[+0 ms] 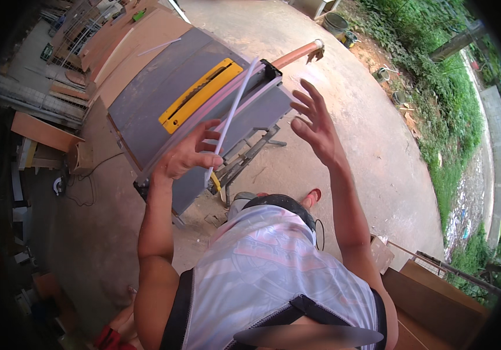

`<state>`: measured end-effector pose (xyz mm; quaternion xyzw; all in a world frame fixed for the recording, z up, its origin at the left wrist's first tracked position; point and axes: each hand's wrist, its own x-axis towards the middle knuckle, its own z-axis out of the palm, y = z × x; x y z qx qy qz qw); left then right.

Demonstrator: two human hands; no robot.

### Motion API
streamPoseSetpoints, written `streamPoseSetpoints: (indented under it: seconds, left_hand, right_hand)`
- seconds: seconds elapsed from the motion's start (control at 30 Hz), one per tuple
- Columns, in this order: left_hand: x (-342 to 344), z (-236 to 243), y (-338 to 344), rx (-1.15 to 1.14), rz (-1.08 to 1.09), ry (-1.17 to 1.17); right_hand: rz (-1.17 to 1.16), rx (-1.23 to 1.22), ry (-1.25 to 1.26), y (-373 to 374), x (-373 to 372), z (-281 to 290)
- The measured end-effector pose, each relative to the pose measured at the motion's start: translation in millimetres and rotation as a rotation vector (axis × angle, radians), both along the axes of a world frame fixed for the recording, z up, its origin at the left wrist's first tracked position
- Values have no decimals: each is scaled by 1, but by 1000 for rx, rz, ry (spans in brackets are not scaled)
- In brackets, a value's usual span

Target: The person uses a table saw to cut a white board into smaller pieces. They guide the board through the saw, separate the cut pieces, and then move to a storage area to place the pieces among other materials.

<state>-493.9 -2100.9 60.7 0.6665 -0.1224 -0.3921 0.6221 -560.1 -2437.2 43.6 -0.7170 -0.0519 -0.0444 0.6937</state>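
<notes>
My left hand (192, 156) has its thumb and curled fingers around the lower part of a thin white strip (236, 105), which slants up to the right over the saw table. The grey table saw (139, 105) has a yellow insert (194, 99) with a dark blade slot and a rail along its right side, on a folding metal stand (250, 151). My right hand (314, 122) is raised beside the table's right end, fingers spread and empty. Whether the strip rests on the rail as well, I cannot tell.
Wooden boards (104, 41) lie beyond the saw, with more panels (46, 128) at left. A corded tool (59, 185) sits on the concrete. Buckets (335, 23) line the planted right edge. A brown board (437, 291) is at lower right; another person's limb (123, 324) shows at lower left.
</notes>
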Motion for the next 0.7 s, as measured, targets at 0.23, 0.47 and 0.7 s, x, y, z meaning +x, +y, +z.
streamPoseSetpoints:
  seconds: [0.23,0.47,0.7]
  left_hand:
    - [-14,-43,-182,56,-189,10]
    - [15,-49,-359,25,-231,40]
    - [84,-33,-459,22,-213,90]
  right_hand:
    - [49,222,182,-123,35,-15]
    - [-44,279,174,-287,62,-25]
    - [-64,319,184,-374,141,-23]
